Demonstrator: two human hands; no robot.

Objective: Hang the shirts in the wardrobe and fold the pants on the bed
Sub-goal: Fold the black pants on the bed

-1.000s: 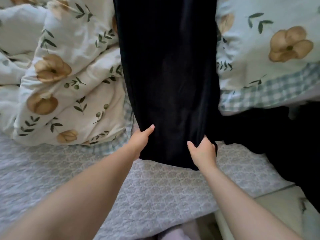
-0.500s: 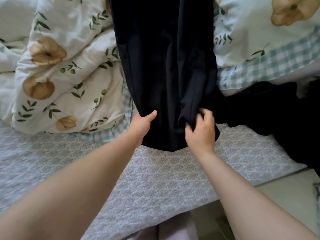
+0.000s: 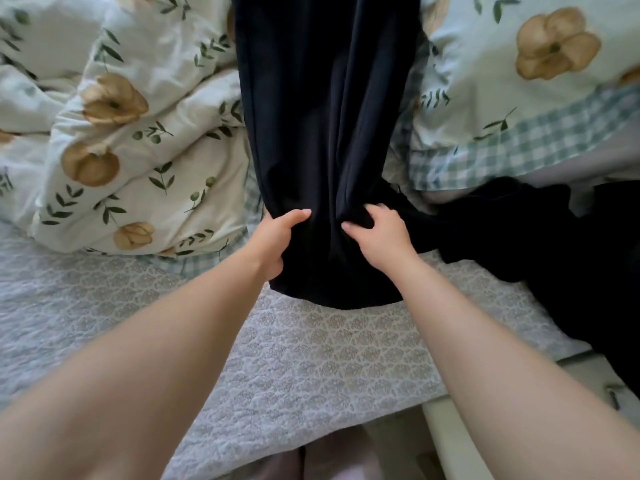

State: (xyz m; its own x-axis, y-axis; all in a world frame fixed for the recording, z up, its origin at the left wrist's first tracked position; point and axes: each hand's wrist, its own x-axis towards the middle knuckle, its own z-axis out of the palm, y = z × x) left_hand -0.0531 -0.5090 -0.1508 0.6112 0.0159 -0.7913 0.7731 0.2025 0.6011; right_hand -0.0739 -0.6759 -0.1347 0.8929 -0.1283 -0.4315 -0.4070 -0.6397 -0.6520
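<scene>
Quilted grey-white cover lies over the bed (image 3: 311, 368), and on it the black pants (image 3: 322, 116) lie stretched out. Their long axis runs straight away from the person, and the far end passes out of the top of the view. Left of the pants is a bunched floral duvet (image 3: 138, 133). Right of them are a floral pillow with a checked border (image 3: 519, 98) and a heap of another dark garment (image 3: 519, 237) that touches their right edge.

Both hands are at the near end of the pants, a little in from the rounded near hem. The left hand (image 3: 277, 240) grips the left edge, thumb on top of the cloth and fingers tucked beneath. The right hand (image 3: 377, 233) has its fingers curled into a bunch of fabric toward the right side, where the cloth gathers into lengthwise creases. Neither hand is nearer than the other; they sit almost level across the width.

The rest of the pants lies directly ahead of both hands, so the fold most likely carries the near end forward along that axis. The right grip sits inside the right edge, so that side may fold unevenly. The neighbouring dark garment could also be dragged along.
</scene>
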